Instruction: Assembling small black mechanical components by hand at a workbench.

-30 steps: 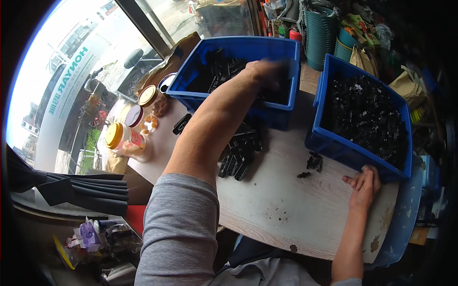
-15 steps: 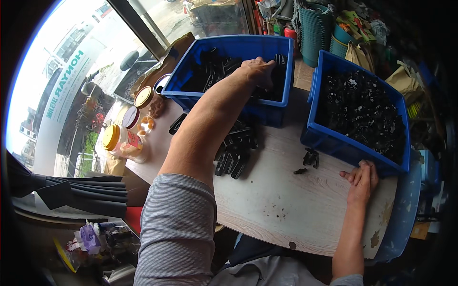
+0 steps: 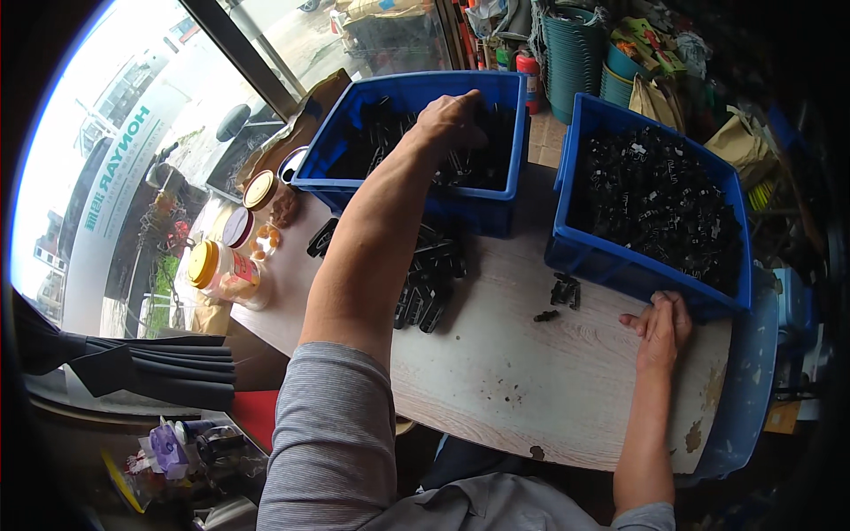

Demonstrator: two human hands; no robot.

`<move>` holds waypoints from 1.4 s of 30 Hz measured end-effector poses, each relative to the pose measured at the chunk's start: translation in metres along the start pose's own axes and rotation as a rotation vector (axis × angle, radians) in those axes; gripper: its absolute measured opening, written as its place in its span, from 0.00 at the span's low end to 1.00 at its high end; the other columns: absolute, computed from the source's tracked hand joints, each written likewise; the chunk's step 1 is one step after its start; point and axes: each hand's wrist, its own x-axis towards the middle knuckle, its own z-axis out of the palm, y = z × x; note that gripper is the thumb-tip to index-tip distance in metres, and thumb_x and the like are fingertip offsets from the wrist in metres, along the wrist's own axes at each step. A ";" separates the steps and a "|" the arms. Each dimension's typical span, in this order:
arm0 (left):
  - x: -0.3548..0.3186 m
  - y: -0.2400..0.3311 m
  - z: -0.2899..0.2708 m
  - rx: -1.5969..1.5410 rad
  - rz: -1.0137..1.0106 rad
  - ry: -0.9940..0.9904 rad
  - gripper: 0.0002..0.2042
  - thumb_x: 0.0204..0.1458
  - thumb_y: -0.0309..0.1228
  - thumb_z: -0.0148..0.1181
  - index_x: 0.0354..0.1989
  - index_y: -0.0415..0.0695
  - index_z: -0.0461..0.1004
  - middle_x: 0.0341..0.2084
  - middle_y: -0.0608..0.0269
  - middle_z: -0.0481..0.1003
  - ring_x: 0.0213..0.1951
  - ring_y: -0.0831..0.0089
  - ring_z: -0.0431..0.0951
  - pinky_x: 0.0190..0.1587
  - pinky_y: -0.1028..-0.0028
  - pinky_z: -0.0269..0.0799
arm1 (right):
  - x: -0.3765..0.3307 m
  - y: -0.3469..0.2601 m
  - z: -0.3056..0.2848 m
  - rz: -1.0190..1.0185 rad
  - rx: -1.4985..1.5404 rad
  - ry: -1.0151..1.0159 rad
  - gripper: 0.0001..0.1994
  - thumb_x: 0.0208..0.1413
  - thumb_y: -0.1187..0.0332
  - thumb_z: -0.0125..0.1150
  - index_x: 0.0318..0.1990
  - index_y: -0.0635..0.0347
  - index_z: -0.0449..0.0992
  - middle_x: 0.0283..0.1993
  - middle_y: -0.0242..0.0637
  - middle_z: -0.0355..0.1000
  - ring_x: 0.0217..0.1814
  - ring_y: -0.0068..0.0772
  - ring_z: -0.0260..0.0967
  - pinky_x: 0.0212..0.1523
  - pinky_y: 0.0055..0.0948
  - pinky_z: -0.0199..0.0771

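My left hand (image 3: 453, 122) reaches into the left blue bin (image 3: 407, 189), among black plastic pieces (image 3: 376, 133). Its fingers point down and are mostly hidden, so whether they grip anything does not show. Under my left forearm, a pile of elongated black plastic parts (image 3: 429, 296) lies on the table. My right hand (image 3: 658, 332) rests loosely on the table against the near side of the right blue bin (image 3: 637, 276), fingers slightly bent and apart, holding nothing. That bin is full of small black parts (image 3: 660, 203) with pale bits. Left of the hand lie a few small black pieces (image 3: 566, 290).
Jars with lids, one of them yellow-lidded (image 3: 221, 270), line the table's left edge by the window. Behind the bins are stacked green baskets (image 3: 571, 66) and a red fire extinguisher (image 3: 529, 80). A light blue plastic surface (image 3: 753, 380) borders the table (image 3: 496, 389) at right.
My left hand has shifted a little left and up within the left bin. The whole view has moved slightly; my right hand keeps its place by the right bin.
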 end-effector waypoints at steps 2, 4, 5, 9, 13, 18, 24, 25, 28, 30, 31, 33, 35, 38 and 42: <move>-0.006 0.005 -0.004 -0.088 0.025 0.017 0.29 0.37 0.37 0.72 0.52 0.50 0.71 0.40 0.54 0.80 0.44 0.54 0.80 0.47 0.62 0.75 | 0.001 0.002 -0.003 0.012 -0.029 -0.037 0.06 0.58 0.70 0.53 0.30 0.60 0.70 0.14 0.26 0.57 0.12 0.16 0.50 0.23 0.34 0.78; -0.015 0.010 -0.009 -0.116 0.061 0.072 0.28 0.38 0.36 0.72 0.52 0.50 0.71 0.40 0.55 0.80 0.44 0.56 0.81 0.47 0.64 0.75 | 0.003 0.004 -0.004 0.037 -0.007 0.002 0.06 0.58 0.67 0.55 0.31 0.57 0.69 0.12 0.23 0.49 0.12 0.17 0.48 0.21 0.34 0.77; -0.022 0.009 -0.013 -0.141 0.089 0.127 0.27 0.39 0.35 0.71 0.51 0.50 0.71 0.40 0.56 0.81 0.43 0.59 0.81 0.48 0.65 0.75 | 0.002 0.004 -0.002 0.039 -0.005 0.000 0.06 0.58 0.67 0.55 0.31 0.57 0.69 0.12 0.23 0.49 0.12 0.17 0.48 0.21 0.34 0.77; -0.055 0.011 -0.034 -0.349 0.036 0.292 0.28 0.41 0.30 0.72 0.54 0.48 0.70 0.40 0.60 0.80 0.43 0.72 0.79 0.49 0.72 0.74 | 0.002 0.004 -0.002 0.014 -0.045 -0.015 0.06 0.59 0.67 0.54 0.31 0.57 0.69 0.12 0.23 0.49 0.12 0.17 0.48 0.21 0.33 0.76; -0.109 -0.002 -0.046 -0.493 0.089 0.548 0.29 0.39 0.32 0.72 0.53 0.42 0.70 0.40 0.55 0.80 0.42 0.67 0.81 0.47 0.71 0.75 | -0.003 -0.003 0.009 -0.005 0.000 0.065 0.07 0.60 0.67 0.54 0.31 0.57 0.70 0.12 0.23 0.49 0.13 0.16 0.48 0.22 0.34 0.76; -0.207 0.007 -0.040 -0.447 -0.030 0.768 0.31 0.41 0.26 0.71 0.57 0.41 0.67 0.44 0.56 0.76 0.44 0.71 0.77 0.49 0.72 0.74 | 0.001 -0.001 -0.003 0.054 -0.134 -0.137 0.08 0.61 0.65 0.52 0.34 0.59 0.70 0.13 0.24 0.50 0.15 0.17 0.50 0.28 0.36 0.78; -0.262 0.000 0.021 -0.300 -0.227 0.766 0.32 0.39 0.31 0.74 0.56 0.48 0.69 0.49 0.47 0.71 0.48 0.51 0.74 0.51 0.60 0.72 | 0.000 -0.002 -0.003 0.008 -0.091 -0.129 0.07 0.59 0.67 0.54 0.33 0.59 0.70 0.14 0.25 0.54 0.16 0.17 0.51 0.27 0.34 0.77; -0.262 -0.003 0.027 -0.159 -0.203 0.746 0.31 0.39 0.33 0.74 0.56 0.48 0.69 0.51 0.46 0.69 0.51 0.48 0.72 0.53 0.58 0.71 | 0.000 -0.004 -0.002 0.008 -0.092 -0.133 0.07 0.59 0.67 0.54 0.33 0.59 0.70 0.14 0.25 0.54 0.16 0.17 0.51 0.27 0.34 0.77; -0.269 -0.014 0.041 -0.009 -0.210 0.736 0.30 0.41 0.37 0.73 0.55 0.48 0.70 0.56 0.41 0.64 0.57 0.43 0.66 0.57 0.52 0.66 | -0.004 -0.003 0.005 0.006 -0.023 -0.022 0.07 0.60 0.67 0.54 0.33 0.59 0.70 0.14 0.26 0.54 0.16 0.17 0.51 0.27 0.33 0.77; -0.267 -0.015 0.044 -0.116 -0.228 0.785 0.30 0.41 0.36 0.73 0.55 0.48 0.70 0.56 0.41 0.64 0.56 0.43 0.68 0.56 0.54 0.67 | 0.000 0.003 -0.003 -0.003 -0.076 -0.104 0.06 0.59 0.67 0.54 0.33 0.59 0.70 0.14 0.26 0.53 0.16 0.16 0.51 0.27 0.32 0.77; -0.266 -0.014 0.043 -0.117 -0.227 0.788 0.30 0.41 0.36 0.73 0.55 0.48 0.70 0.56 0.41 0.64 0.56 0.43 0.68 0.56 0.54 0.67 | 0.001 0.002 -0.005 -0.007 -0.076 -0.104 0.06 0.59 0.67 0.54 0.33 0.59 0.70 0.14 0.26 0.53 0.16 0.16 0.51 0.27 0.32 0.77; -0.266 -0.012 0.039 -0.099 -0.227 0.871 0.28 0.43 0.34 0.72 0.54 0.46 0.70 0.56 0.43 0.66 0.55 0.45 0.69 0.56 0.54 0.67 | 0.000 -0.002 -0.004 0.013 -0.063 -0.082 0.07 0.59 0.67 0.54 0.32 0.59 0.70 0.14 0.26 0.53 0.17 0.16 0.51 0.28 0.32 0.77; -0.267 -0.018 0.039 -0.157 -0.203 0.891 0.25 0.47 0.32 0.70 0.54 0.45 0.70 0.55 0.45 0.68 0.54 0.49 0.72 0.55 0.58 0.69 | -0.002 0.001 0.000 -0.014 -0.033 -0.049 0.06 0.59 0.67 0.54 0.32 0.59 0.70 0.14 0.26 0.53 0.17 0.16 0.52 0.27 0.32 0.77; -0.272 -0.022 0.046 -0.258 -0.212 0.808 0.22 0.51 0.32 0.66 0.54 0.43 0.70 0.54 0.48 0.69 0.54 0.50 0.71 0.55 0.56 0.68 | 0.001 0.001 -0.003 -0.005 -0.059 -0.057 0.08 0.61 0.65 0.53 0.32 0.58 0.70 0.13 0.25 0.50 0.16 0.17 0.51 0.28 0.33 0.77; -0.267 -0.020 0.038 -0.104 -0.144 0.750 0.21 0.54 0.36 0.64 0.55 0.43 0.70 0.54 0.46 0.68 0.54 0.49 0.70 0.56 0.58 0.66 | -0.003 -0.003 0.012 -0.016 -0.032 0.086 0.11 0.62 0.62 0.52 0.31 0.58 0.69 0.12 0.23 0.46 0.15 0.17 0.49 0.29 0.32 0.76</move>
